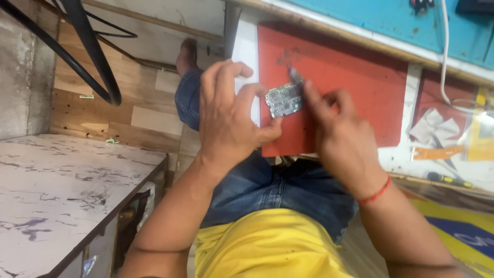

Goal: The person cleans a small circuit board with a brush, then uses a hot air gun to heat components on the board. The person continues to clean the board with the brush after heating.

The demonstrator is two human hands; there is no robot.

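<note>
Holding a small circuit board [283, 100] pinched in left hand [229, 121] fingers, the right hand [337, 131] grips a thin tool [296, 77] against it; steady, light pressure seems needed next.

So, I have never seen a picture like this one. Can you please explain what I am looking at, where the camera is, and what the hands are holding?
The one picture comes from a camera worn on a person's head, looking down, so you see their own arms, yellow shirt and blue jeans. The left hand holds a small green circuit board by its edges. The right hand, with a red thread at the wrist, presses a thin tool against the board; I cannot tell what kind. Under the hands lies a red mat on a worktable. To the right lie a screwdriver and some papers. On the left stands a marble-patterned table.
</note>
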